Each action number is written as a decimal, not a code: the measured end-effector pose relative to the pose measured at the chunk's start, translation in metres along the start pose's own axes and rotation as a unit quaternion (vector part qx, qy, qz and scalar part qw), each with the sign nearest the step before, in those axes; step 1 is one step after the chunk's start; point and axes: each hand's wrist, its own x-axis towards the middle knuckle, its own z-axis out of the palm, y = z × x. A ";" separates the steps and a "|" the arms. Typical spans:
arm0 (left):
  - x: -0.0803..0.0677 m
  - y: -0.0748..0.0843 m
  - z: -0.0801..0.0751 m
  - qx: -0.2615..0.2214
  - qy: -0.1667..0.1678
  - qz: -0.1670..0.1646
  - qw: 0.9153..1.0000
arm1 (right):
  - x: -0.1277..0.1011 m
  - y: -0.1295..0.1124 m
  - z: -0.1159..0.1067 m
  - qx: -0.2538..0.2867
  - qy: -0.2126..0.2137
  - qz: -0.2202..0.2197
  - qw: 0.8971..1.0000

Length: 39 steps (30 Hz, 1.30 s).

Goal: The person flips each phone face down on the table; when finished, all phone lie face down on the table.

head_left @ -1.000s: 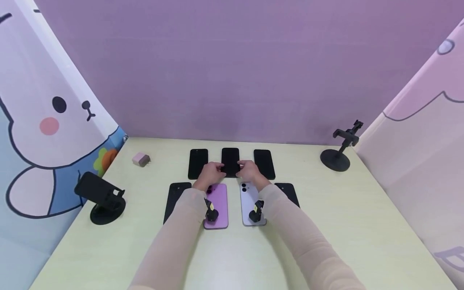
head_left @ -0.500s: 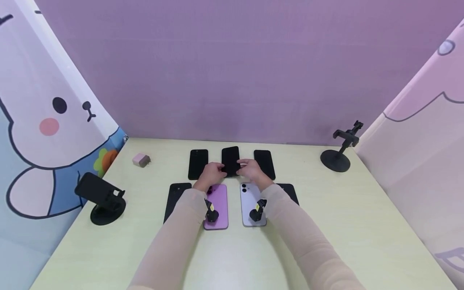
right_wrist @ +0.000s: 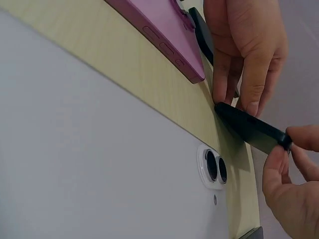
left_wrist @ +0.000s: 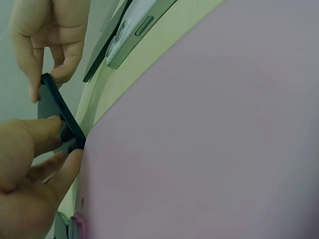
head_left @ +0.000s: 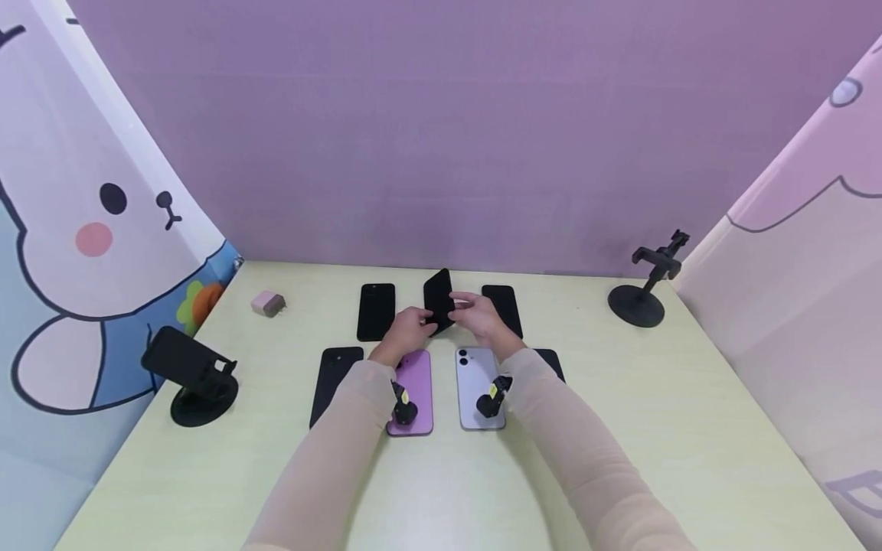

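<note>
Near the front edge, a purple phone (head_left: 412, 390) and a lilac phone (head_left: 475, 386) lie flat. Beyond them, a black phone (head_left: 439, 301) is pinched, tilted and apparently lifted, between the left hand (head_left: 408, 330) and right hand (head_left: 482, 320), mid-table.

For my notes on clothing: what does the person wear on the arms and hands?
Both arms are covered by thin, close-fitting, pale beige sleeves that end at the wrists. The left hand and right hand are bare. Each wrist carries a small black camera mount with a yellow mark.
</note>
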 end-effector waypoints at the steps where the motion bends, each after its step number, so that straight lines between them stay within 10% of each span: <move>1: 0.000 0.000 0.000 -0.004 0.001 -0.002 1.000 | 0.000 0.000 0.000 0.008 -0.002 -0.001 1.000; 13: -0.001 0.005 0.004 -0.094 0.023 0.025 0.995 | 0.001 0.002 -0.002 0.053 -0.017 -0.009 0.998; 26: 0.000 0.007 0.011 -0.271 0.028 0.011 0.962 | -0.004 -0.002 -0.002 0.089 -0.045 -0.032 0.994; 39: -0.002 0.008 0.010 -0.294 0.037 -0.010 0.955 | -0.004 0.004 0.001 0.033 -0.058 -0.031 0.997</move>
